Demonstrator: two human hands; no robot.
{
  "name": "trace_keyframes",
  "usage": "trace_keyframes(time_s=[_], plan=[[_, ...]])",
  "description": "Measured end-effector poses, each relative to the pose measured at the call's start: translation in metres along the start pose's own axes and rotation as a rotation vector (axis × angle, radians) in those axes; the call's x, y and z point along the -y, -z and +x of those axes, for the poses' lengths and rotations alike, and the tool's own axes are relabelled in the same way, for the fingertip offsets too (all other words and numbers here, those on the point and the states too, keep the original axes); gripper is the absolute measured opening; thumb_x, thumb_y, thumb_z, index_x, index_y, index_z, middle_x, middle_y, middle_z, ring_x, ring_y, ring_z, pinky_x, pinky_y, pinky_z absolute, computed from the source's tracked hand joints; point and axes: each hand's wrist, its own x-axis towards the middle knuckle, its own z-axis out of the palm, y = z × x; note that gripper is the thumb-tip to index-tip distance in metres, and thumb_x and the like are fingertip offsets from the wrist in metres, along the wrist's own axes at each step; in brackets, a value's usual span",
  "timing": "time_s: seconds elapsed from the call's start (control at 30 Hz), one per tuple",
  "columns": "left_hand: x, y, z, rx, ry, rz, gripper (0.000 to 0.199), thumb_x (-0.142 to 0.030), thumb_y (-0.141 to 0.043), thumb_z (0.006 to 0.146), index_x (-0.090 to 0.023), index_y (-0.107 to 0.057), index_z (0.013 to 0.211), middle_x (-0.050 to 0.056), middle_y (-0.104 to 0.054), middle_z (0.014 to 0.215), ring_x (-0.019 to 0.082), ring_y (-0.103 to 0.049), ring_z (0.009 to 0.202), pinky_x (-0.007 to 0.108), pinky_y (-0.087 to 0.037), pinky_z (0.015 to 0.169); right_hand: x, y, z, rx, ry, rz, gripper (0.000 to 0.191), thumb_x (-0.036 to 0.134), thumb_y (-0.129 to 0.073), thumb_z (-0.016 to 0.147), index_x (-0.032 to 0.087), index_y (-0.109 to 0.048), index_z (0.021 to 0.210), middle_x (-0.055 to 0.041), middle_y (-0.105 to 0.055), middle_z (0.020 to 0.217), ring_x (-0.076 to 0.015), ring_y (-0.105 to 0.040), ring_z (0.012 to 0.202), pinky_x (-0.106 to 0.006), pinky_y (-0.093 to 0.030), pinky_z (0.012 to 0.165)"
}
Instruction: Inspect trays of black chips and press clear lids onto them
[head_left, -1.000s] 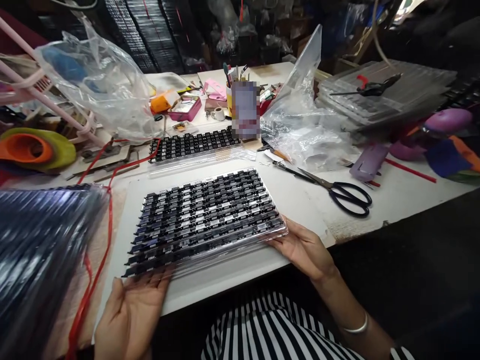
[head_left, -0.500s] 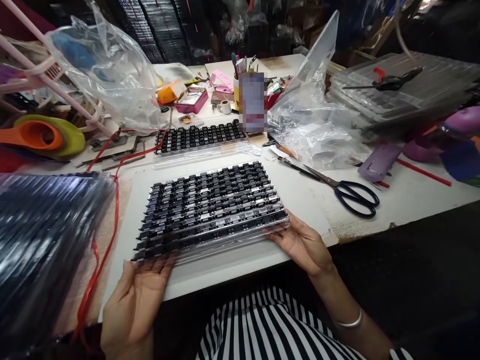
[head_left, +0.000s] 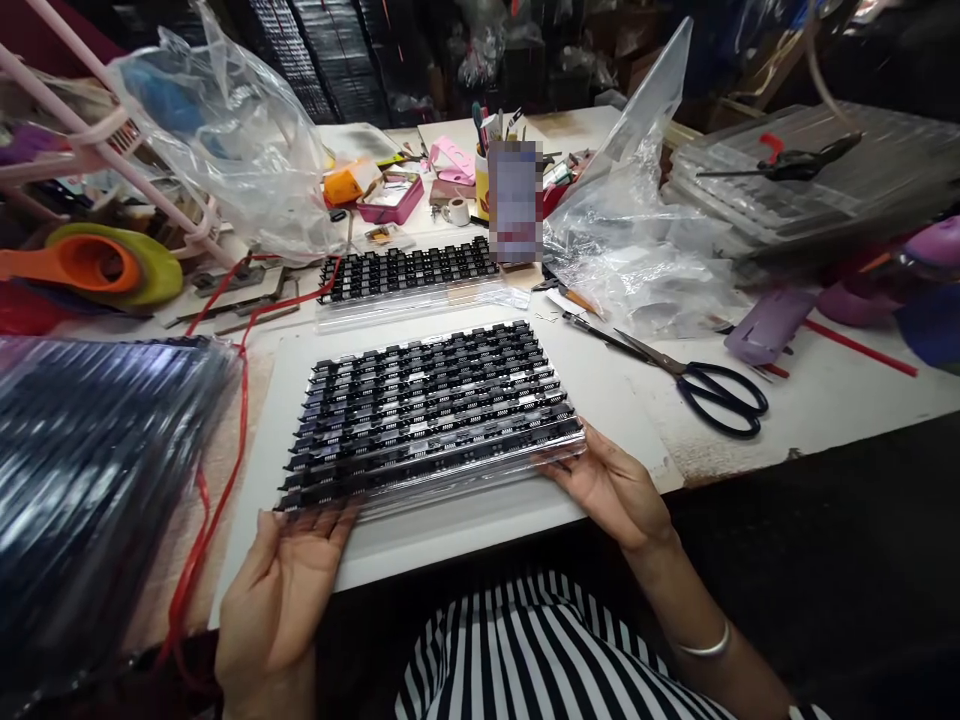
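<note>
A clear plastic tray [head_left: 480, 462] filled with rows of small black parts [head_left: 427, 390] is held between both hands over a white board [head_left: 259, 470]. My left hand [head_left: 289, 580] grips the tray's near left corner, thumb at the side and fingers underneath. On the near right corner, my right hand [head_left: 611, 485] is closed, its fingers partly hidden under the tray. Behind lies a second clear tray [head_left: 427, 305] with similar rows of black parts [head_left: 405, 268].
Scissors [head_left: 697, 385] with dark handles lie at right, beside crumpled clear plastic bags [head_left: 645, 260]. A stack of plastic-wrapped dark trays [head_left: 97, 460] stands at left, with red strapping [head_left: 225, 480] next to it. A cup of tools [head_left: 482, 180] stands at the back.
The whole view has shifted slightly to the right. Both hands still hold the tray, whose near left corner looks slightly higher in view; little else differs.
</note>
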Motion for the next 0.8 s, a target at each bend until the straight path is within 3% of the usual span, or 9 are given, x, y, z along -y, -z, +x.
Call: trace_keyframes(time_s=[0.1, 0.23, 0.6, 0.8], plan=[[-0.003, 0.002, -0.001, 0.012, 0.040, 0.039, 0.044, -0.025, -0.023, 0.097, -0.023, -0.065, 0.110, 0.010, -0.071, 0.107, 0.023, -0.064, 0.104, 0.048, -0.051, 0.092, 0.000, 0.000, 0.000, -0.018, -0.003, -0.005, 0.028, 0.026, -0.048, 0.093, 0.027, -0.062, 0.117, -0.0013, -0.064, 0.122, -0.0172, -0.056, 0.113, -0.045, -0.041, 0.104], [-0.006, 0.006, -0.002, 0.087, 0.094, 0.109, 0.044, -0.034, -0.028, 0.096, -0.018, -0.069, 0.097, 0.014, -0.073, 0.094, 0.029, -0.066, 0.100, 0.052, -0.052, 0.087, 0.000, 0.001, -0.001, -0.026, -0.010, -0.016, 0.029, 0.027, -0.045, 0.094, 0.028, -0.061, 0.119, -0.0004, -0.062, 0.125, -0.0160, -0.056, 0.115, -0.044, -0.041, 0.105], [-0.003, 0.010, -0.001, 0.159, 0.053, 0.072, 0.043, -0.029, -0.030, 0.096, -0.017, -0.069, 0.085, 0.013, -0.073, 0.094, 0.027, -0.067, 0.098, 0.050, -0.050, 0.090, -0.002, 0.000, -0.001, -0.053, 0.007, -0.078, 0.026, 0.028, -0.048, 0.093, 0.026, -0.063, 0.115, -0.0027, -0.066, 0.121, -0.0169, -0.059, 0.113, -0.043, -0.042, 0.106], [-0.002, 0.008, -0.002, 0.177, 0.058, 0.048, 0.042, -0.030, -0.031, 0.096, -0.015, -0.068, 0.085, 0.013, -0.073, 0.093, 0.027, -0.067, 0.098, 0.049, -0.051, 0.089, 0.008, 0.004, -0.005, -0.054, -0.040, -0.218, 0.020, 0.028, -0.051, 0.092, 0.019, -0.068, 0.099, -0.0075, -0.071, 0.106, -0.0210, -0.065, 0.102, -0.045, -0.048, 0.099]])
